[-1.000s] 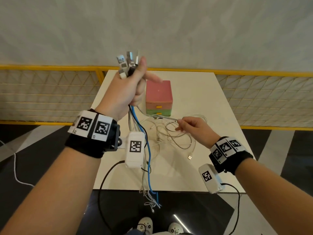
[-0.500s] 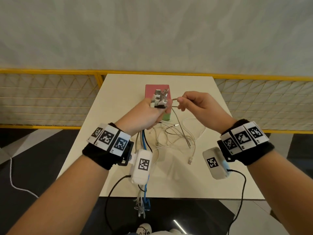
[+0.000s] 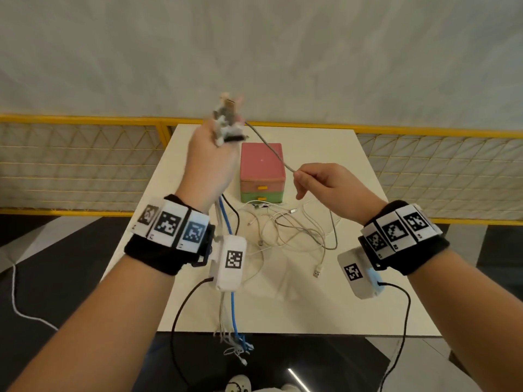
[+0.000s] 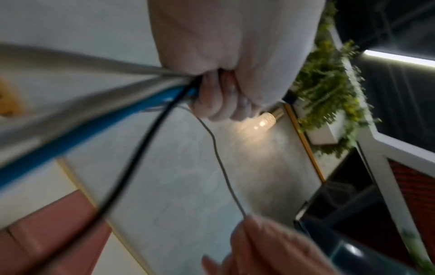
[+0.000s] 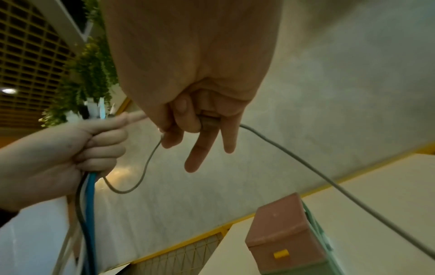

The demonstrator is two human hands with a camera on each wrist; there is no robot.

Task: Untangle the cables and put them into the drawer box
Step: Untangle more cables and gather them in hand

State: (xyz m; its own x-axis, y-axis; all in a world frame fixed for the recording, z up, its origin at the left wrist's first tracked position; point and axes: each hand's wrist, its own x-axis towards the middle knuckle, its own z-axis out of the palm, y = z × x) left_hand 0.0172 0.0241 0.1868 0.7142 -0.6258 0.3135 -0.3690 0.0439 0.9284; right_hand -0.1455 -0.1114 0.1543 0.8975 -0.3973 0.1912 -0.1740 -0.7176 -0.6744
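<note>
My left hand (image 3: 218, 148) is raised above the table's far left and grips a bundle of cables (image 3: 226, 219), with the plug ends (image 3: 227, 120) sticking up out of the fist. The bundle, with its blue cable (image 4: 94, 130), hangs down past the table's front edge. A thin grey cable (image 3: 271, 148) runs from that fist to my right hand (image 3: 300, 176), which pinches it over the drawer box. The pink and green drawer box (image 3: 261, 171) stands behind a tangle of white cables (image 3: 288, 227), both drawers closed. In the right wrist view, my right hand (image 5: 188, 121) pinches the grey cable (image 5: 306, 163).
The white table (image 3: 353, 301) is ringed by a yellow mesh railing (image 3: 85, 165), with a pale wall behind. A loose USB plug (image 3: 318, 270) lies near the table's middle. Dark floor lies below the front edge, where the bundle's ends (image 3: 235, 346) dangle.
My left hand has lifted the bundle up and to the left, away from the box. My right hand has moved right and slightly down, drawing the grey cable out between the two hands.
</note>
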